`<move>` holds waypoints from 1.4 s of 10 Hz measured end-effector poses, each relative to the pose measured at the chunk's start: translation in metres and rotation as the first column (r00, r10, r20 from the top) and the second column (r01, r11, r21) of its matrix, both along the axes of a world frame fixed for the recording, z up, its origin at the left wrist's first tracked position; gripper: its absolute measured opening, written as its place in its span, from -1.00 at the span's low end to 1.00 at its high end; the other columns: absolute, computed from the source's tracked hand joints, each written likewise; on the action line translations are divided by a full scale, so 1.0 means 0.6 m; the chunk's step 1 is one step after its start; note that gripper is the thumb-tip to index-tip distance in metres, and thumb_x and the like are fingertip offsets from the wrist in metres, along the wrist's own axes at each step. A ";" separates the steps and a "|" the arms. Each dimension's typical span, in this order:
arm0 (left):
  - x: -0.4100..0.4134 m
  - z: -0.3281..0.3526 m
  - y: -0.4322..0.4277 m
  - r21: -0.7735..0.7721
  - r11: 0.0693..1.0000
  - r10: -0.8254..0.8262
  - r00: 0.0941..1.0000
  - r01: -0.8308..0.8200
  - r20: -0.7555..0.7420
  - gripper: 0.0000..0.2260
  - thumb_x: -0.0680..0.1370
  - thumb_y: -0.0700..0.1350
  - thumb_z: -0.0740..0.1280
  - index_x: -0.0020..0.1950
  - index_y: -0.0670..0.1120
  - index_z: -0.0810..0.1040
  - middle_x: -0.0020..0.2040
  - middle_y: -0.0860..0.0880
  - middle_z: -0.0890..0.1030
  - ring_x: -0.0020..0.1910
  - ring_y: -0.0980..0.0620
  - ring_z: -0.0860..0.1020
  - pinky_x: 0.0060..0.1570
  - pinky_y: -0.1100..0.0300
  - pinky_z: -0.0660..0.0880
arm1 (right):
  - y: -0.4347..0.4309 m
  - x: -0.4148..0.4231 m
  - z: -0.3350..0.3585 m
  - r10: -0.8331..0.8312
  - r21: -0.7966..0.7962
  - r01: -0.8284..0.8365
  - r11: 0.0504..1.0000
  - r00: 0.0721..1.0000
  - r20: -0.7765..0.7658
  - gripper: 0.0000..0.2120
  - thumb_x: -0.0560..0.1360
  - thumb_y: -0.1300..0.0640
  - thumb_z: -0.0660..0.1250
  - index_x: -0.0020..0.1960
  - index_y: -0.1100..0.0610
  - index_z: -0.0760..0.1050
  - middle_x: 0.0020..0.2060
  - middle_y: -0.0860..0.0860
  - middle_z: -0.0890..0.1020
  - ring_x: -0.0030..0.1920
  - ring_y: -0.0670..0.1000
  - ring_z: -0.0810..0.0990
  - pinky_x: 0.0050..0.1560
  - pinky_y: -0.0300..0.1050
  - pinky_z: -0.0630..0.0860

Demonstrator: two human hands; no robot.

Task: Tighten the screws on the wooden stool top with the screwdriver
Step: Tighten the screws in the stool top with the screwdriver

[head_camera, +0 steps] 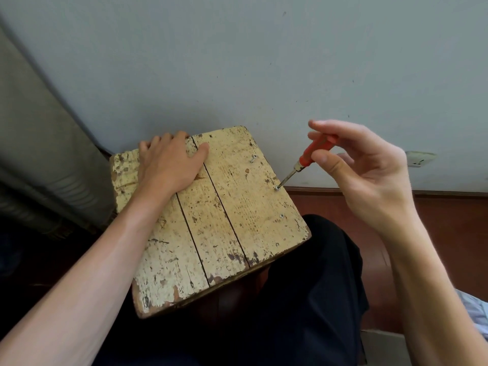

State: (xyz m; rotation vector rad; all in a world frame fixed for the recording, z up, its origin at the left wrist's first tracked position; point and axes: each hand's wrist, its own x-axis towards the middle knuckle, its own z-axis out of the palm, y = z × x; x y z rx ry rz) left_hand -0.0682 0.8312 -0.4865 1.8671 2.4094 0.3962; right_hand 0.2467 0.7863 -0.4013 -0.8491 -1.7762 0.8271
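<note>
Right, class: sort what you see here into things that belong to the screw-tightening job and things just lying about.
Belongs to the job: stool top, screwdriver, screw under its tip, far screw, near screw, left hand pressing the top, right hand pinching the handle.

Just lying about: wall socket, grey cushion, pale cloth.

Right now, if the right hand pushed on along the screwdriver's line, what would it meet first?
The right hand holds the screwdriver, its tip apparently seated on the middle screw near the edge of the stool top; that screw comes first, then the wood.
</note>
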 end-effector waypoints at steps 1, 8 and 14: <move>0.001 0.000 0.000 -0.001 1.000 -0.003 1.000 0.003 0.002 -0.32 0.58 0.42 -0.03 0.43 -0.03 0.46 0.26 -0.13 0.57 0.27 -0.18 0.46 0.26 -0.11 0.26 | 0.002 0.006 0.014 0.140 -0.096 -0.139 0.986 0.990 0.004 -0.66 0.65 0.40 0.39 0.35 0.11 0.59 0.16 0.26 0.68 0.26 0.22 0.71 0.22 -0.08 0.62; 0.000 -0.001 0.000 -0.015 1.000 0.000 1.000 0.000 -0.008 -0.30 0.58 0.44 -0.05 0.45 -0.02 0.44 0.29 -0.12 0.56 0.28 -0.17 0.46 0.31 -0.12 0.26 | 0.000 0.005 0.008 -0.036 -0.051 0.037 0.998 0.999 0.032 -0.74 0.60 0.16 0.52 0.23 -0.08 0.61 0.04 0.02 0.72 0.14 0.17 0.76 0.21 0.35 0.63; 0.002 0.003 -0.001 -0.021 1.000 0.001 1.000 -0.001 -0.005 -0.31 0.59 0.42 -0.04 0.46 -0.02 0.43 0.30 -0.11 0.55 0.30 -0.16 0.45 0.31 -0.11 0.24 | 0.074 -0.050 0.017 0.317 -0.414 -0.487 0.769 0.853 -0.414 -0.49 0.52 0.22 0.01 -0.02 0.00 0.76 -0.36 0.00 0.49 -0.33 0.00 0.37 -0.19 -0.05 0.32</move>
